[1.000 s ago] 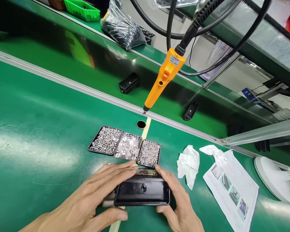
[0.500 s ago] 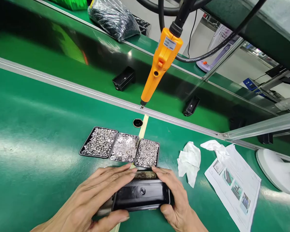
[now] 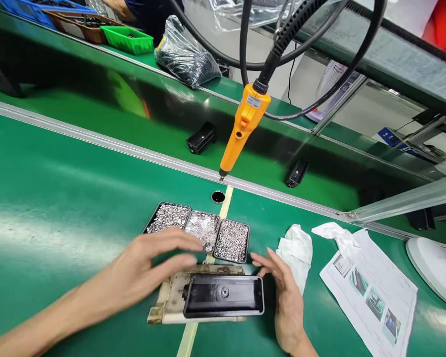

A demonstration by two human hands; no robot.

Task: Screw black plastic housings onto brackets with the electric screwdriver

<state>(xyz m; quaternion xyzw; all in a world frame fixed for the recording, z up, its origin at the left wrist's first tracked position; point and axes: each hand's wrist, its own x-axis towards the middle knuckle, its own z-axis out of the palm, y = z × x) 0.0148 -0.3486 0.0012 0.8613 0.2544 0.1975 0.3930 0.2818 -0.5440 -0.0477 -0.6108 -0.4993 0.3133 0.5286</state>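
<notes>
A black rectangular housing (image 3: 208, 300) lies on a worn, pale fixture (image 3: 174, 297), its hollow side up with a small round boss in the middle. My left hand (image 3: 152, 263) hovers over the fixture's upper left, fingers apart, near the trays and holding nothing. To the right of the housing, my right hand (image 3: 284, 297) is off it, fingers apart and empty. Behind the fixture stand three small trays: one of shiny screw-like parts (image 3: 170, 217), one of flat washers (image 3: 203, 228) and one of small nut-like rings (image 3: 232, 240).
An orange electric screwdriver (image 3: 241, 129) hangs above the trays. White cloths (image 3: 297, 250) and an instruction sheet (image 3: 375, 297) lie at right. Black housings (image 3: 202, 139) sit on the green belt behind the metal rail (image 3: 96, 141). A person's arm shows at the top left.
Both hands have let go of the housing and moved apart, the left up and left, the right to the right. The fixture is now uncovered, and the view has shifted.
</notes>
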